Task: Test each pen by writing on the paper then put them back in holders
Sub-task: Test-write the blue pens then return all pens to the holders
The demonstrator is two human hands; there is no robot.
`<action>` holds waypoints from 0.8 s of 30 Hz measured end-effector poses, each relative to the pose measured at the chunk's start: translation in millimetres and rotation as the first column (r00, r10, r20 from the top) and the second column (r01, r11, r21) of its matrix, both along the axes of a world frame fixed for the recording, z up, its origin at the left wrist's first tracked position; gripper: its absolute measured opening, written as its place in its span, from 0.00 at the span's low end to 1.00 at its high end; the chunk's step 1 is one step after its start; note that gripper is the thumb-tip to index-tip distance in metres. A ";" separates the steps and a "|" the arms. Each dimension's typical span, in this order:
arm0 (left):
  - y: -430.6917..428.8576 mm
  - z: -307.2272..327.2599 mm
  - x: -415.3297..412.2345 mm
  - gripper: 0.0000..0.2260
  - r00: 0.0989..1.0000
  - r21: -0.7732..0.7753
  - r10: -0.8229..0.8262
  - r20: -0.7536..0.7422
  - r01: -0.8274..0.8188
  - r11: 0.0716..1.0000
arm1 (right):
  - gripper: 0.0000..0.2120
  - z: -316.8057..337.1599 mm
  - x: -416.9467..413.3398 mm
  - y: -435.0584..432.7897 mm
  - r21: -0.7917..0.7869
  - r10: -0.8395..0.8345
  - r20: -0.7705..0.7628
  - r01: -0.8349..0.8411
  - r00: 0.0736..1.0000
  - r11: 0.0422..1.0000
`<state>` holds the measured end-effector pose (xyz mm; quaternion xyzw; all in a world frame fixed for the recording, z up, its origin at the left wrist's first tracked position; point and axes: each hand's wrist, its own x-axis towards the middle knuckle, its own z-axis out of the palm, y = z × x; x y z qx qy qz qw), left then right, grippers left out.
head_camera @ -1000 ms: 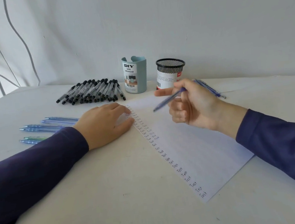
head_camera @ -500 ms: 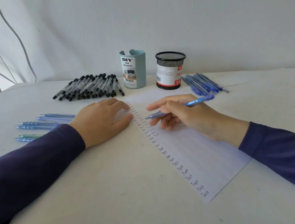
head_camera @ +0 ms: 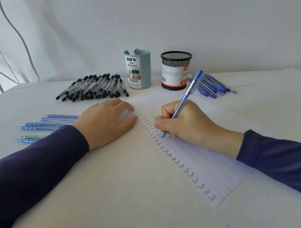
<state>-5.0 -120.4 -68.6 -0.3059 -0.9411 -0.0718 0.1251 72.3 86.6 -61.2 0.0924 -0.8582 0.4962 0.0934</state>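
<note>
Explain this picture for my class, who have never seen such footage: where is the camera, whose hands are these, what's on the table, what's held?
No machine: a head-worn camera looks down at a person's hands. The left hand rests flat on the paper's edge. The right hand grips a blue pen, its tip on the paper beside columns of "Test". On the table: black pens, a teal holder, a mesh holder, blue pens beside it, pale pens at left.

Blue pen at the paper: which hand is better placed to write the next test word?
Right. The right hand grips the blue pen, tip down on the paper. The left hand rests flat on the paper's edge, holding nothing.
</note>
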 end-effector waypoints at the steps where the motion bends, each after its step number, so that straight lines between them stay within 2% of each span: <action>1: 0.0 -0.1 0.1 0.34 1.000 -0.002 0.001 0.000 -0.001 1.000 | 0.18 0.1 0.4 0.2 0.004 0.002 -0.004 -0.002 1.000 1.000; 24: -0.9 -1.4 -1.9 0.33 1.000 -0.017 -0.011 -0.005 0.011 1.000 | 0.19 1.3 1.0 -0.3 0.048 0.033 -0.026 -0.031 0.999 0.998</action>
